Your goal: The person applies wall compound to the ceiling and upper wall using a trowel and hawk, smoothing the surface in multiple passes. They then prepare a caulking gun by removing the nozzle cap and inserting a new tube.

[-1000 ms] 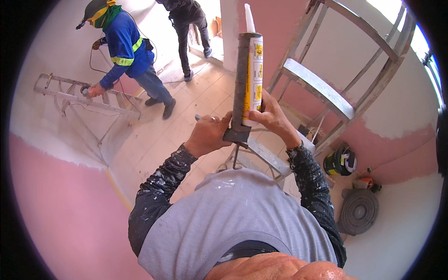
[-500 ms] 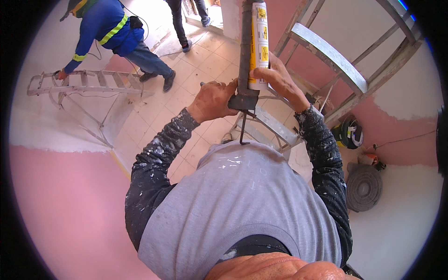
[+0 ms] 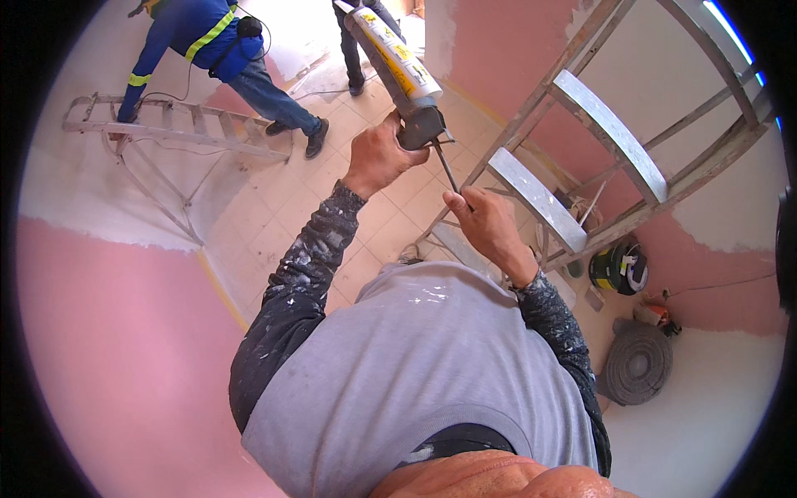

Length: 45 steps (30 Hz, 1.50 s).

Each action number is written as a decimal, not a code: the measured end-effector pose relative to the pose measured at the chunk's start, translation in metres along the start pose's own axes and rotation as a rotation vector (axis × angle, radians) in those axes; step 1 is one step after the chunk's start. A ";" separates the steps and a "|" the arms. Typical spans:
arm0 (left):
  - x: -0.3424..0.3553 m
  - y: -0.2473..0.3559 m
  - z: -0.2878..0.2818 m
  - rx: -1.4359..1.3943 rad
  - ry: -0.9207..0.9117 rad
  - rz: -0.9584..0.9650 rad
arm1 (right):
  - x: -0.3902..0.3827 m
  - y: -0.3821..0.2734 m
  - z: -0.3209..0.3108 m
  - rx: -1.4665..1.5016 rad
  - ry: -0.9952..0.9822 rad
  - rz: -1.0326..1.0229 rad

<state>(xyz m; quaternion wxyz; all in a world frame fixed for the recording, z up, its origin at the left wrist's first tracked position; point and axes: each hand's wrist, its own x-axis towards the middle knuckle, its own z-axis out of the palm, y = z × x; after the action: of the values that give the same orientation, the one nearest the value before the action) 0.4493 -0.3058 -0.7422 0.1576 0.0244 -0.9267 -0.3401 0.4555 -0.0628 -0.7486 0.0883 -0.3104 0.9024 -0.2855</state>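
Observation:
My left hand (image 3: 378, 158) grips the dark caulking gun (image 3: 419, 124) by its rear, near the handle. A white and yellow sealant cartridge (image 3: 398, 58) lies in the gun, which tilts away from me with the nozzle toward the upper left. My right hand (image 3: 486, 220) is closed on the thin metal plunger rod (image 3: 447, 167) that sticks out of the back of the gun toward me.
A metal stepladder (image 3: 606, 141) stands close on my right, with a bucket (image 3: 618, 264) and a grey roll (image 3: 635, 361) beyond it. A co-worker in blue (image 3: 207, 41) bends over a ladder (image 3: 178, 122) at upper left. Another person's legs (image 3: 349, 58) show at the top.
My right hand has left the cartridge and moved down to the rod. The gun has tipped from upright toward the upper left. The co-worker in blue has bent lower.

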 end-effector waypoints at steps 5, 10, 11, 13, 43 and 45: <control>-0.007 0.000 0.001 -0.103 -0.176 -0.084 | -0.021 0.005 0.011 0.417 0.010 -0.054; -0.009 -0.016 0.025 -0.507 -0.152 -0.094 | -0.028 -0.006 0.019 0.402 0.074 -0.094; -0.011 -0.015 0.026 -0.400 -0.144 -0.099 | -0.029 0.002 0.007 -0.032 0.107 -0.256; -0.017 0.015 0.020 -0.181 -0.141 -0.103 | -0.030 0.002 -0.013 -0.434 0.060 -0.335; 0.019 0.025 0.053 -0.859 0.091 0.025 | -0.038 -0.033 -0.055 -0.606 0.478 -0.240; 0.024 0.015 0.055 -0.875 0.071 -0.030 | -0.029 -0.051 -0.068 -0.666 0.436 -0.248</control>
<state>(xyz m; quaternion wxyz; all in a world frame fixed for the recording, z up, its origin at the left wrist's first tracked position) 0.4105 -0.2636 -0.7654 0.1797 -0.0194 -0.6890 -0.7018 0.4811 -0.0468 -0.6648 -0.2452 -0.3605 0.8988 -0.0457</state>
